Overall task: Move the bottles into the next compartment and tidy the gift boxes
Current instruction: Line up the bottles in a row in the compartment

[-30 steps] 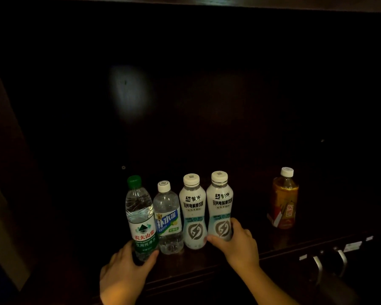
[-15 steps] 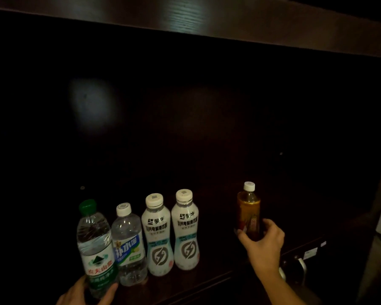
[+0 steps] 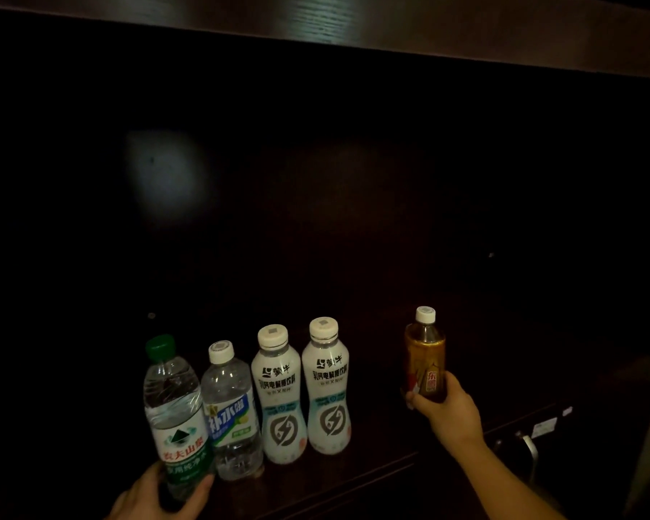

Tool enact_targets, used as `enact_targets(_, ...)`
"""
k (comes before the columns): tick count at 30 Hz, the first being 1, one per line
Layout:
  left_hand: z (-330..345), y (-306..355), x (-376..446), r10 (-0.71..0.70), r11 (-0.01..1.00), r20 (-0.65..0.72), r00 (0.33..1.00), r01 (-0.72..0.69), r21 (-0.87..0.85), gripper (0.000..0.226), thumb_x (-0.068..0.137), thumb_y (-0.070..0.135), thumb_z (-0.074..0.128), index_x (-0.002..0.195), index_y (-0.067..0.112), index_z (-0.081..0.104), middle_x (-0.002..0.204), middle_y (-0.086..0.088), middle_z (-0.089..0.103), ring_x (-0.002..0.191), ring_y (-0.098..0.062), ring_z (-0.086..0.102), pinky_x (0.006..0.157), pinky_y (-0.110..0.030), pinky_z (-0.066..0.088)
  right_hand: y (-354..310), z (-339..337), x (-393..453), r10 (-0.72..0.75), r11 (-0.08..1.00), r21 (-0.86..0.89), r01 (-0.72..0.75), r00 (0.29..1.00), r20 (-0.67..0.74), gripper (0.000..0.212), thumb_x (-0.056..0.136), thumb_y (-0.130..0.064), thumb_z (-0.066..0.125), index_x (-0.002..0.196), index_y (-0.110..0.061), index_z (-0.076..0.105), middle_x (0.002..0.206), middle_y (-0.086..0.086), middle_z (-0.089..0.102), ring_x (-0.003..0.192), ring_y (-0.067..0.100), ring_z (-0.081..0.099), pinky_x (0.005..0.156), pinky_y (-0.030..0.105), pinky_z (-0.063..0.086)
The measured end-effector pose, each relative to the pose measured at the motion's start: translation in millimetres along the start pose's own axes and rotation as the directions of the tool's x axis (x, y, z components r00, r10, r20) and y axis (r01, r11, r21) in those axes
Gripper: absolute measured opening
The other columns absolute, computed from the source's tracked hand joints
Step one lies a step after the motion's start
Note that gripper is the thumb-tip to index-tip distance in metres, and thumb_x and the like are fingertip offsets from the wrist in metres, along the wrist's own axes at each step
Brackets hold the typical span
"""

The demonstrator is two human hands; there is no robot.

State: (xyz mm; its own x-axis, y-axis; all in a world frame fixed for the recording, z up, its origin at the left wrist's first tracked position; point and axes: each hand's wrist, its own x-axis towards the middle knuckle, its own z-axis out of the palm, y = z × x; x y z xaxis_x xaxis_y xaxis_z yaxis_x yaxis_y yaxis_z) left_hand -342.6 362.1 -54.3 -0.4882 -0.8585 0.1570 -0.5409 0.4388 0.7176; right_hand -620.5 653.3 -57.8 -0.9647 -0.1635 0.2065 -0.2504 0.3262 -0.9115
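left hand (image 3: 158, 495): low at frame bottom, fingers curled around the green-capped bottle (image 3: 175, 418)
right hand (image 3: 449, 410): forearm stretched forward, fingers wrapped on the amber bottle (image 3: 424, 354)

Dark wooden shelf (image 3: 353, 478), dim light. Four bottles upright in a row — green-capped water bottle (image 3: 173, 407), clear bottle with blue label (image 3: 231, 414), two white bottles (image 3: 282, 395) side by side. Left hand (image 3: 154, 497) grips the green-capped one at its base. Right hand (image 3: 449, 410) wraps the amber tea bottle (image 3: 424, 350) — well apart from the row.
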Motion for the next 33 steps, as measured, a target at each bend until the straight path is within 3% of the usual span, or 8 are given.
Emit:
enact_targets(3, -4, -6, 0, 0.026, 0.995, -0.002, 1.0, -0.026, 0.095, 0.089, 0.052, 0.07, 0.075, 0.129, 0.033, 0.051, 0.131, 0.001, 0.06, 0.117, -0.022, 0.057, 0.102, -0.037, 0.044, -6, 12, -9, -0.027, 0.999, -0.017, 0.028, 0.999, 0.044, 0.036, 0.071, -0.037, 0.082, 0.095, -0.039, 0.054, 0.09, -0.011, 0.069, 0.086, 0.004, 0.064, 0.065, 0.022, 0.047)
enact_targets(6, -6, -7, 0, 0.042, 0.991, -0.079, 0.996, -0.032, 0.128, 0.09, 0.052, 0.079, 0.065, 0.13, 0.036, 0.048, 0.132, 0.006, 0.06, 0.117, -0.017, 0.058, 0.1, -0.035, 0.046, -11, 25, -20, -0.046, 0.998, -0.039, 0.05, 0.995, 0.086, 0.039, 0.07, -0.042, 0.081, 0.099, -0.042, 0.054, 0.094, -0.01, 0.068, 0.092, 0.009, 0.063, 0.074, 0.029, 0.052)
enact_targets(11, -5, -6, -2, 0.003, 0.974, -0.135, 0.991, 0.028, 0.226, 0.094, 0.056, 0.088, 0.048, 0.136, 0.039, 0.038, 0.14, 0.01, 0.051, 0.126, -0.014, 0.048, 0.103, -0.034, 0.04, -18, 37, -33, -0.026, 0.997, -0.066, 0.037, 0.988, 0.153, 0.066, 0.064, -0.051, 0.081, 0.121, -0.032, 0.055, 0.106, -0.006, 0.066, 0.099, 0.014, 0.062, 0.088, 0.041, 0.054)
enact_targets(16, -5, -12, 3, -0.047, 0.958, -0.076, 0.996, 0.067, 0.28, 0.097, 0.057, 0.092, 0.036, 0.139, 0.04, 0.031, 0.144, 0.011, 0.045, 0.131, -0.014, 0.042, 0.105, -0.037, 0.034, -22, 39, -41, -0.027, 0.998, -0.056, 0.039, 0.98, 0.195, 0.08, 0.057, -0.059, 0.081, 0.127, -0.033, 0.051, 0.113, -0.005, 0.064, 0.107, 0.016, 0.06, 0.095, 0.042, 0.051)
enact_targets(24, -4, -19, -2, -0.009, 0.937, -0.097, 0.995, 0.042, 0.346, 0.088, 0.062, 0.089, 0.033, 0.134, 0.038, 0.038, 0.134, 0.009, 0.055, 0.126, -0.016, 0.047, 0.099, -0.037, 0.036, -31, 42, -50, -0.012, 0.998, -0.059, 0.027, 0.972, 0.235, 0.1, 0.042, -0.074, 0.078, 0.128, -0.034, 0.048, 0.099, -0.023, 0.061, 0.102, 0.006, 0.059, 0.093, 0.036, 0.05)
enact_targets(28, -6, -21, -2, -0.004, 0.939, -0.051, 0.999, 0.021, 0.342, 0.086, 0.062, 0.088, 0.034, 0.133, 0.039, 0.038, 0.133, 0.009, 0.054, 0.126, -0.014, 0.045, 0.1, -0.035, 0.034, -38, 41, -52, 0.046, 0.998, -0.049, -0.036, 0.972, 0.229, 0.103, 0.042, -0.067, 0.081, 0.132, -0.029, 0.047, 0.102, -0.016, 0.061, 0.1, 0.011, 0.057, 0.086, 0.033, 0.046)
enact_targets(33, -21, -36, -13, 0.087, 0.956, 0.141, 0.986, -0.122, 0.268, 0.097, 0.069, 0.081, 0.043, 0.147, 0.029, 0.023, 0.148, 0.003, 0.04, 0.134, -0.015, 0.037, 0.107, -0.028, 0.028, -46, 51, -61, 0.16, 0.987, 0.007, -0.162, 0.976, 0.145, 0.1, 0.048, -0.033, 0.094, 0.135, -0.022, 0.047, 0.121, 0.002, 0.059, 0.106, 0.019, 0.054, 0.094, 0.04, 0.042)
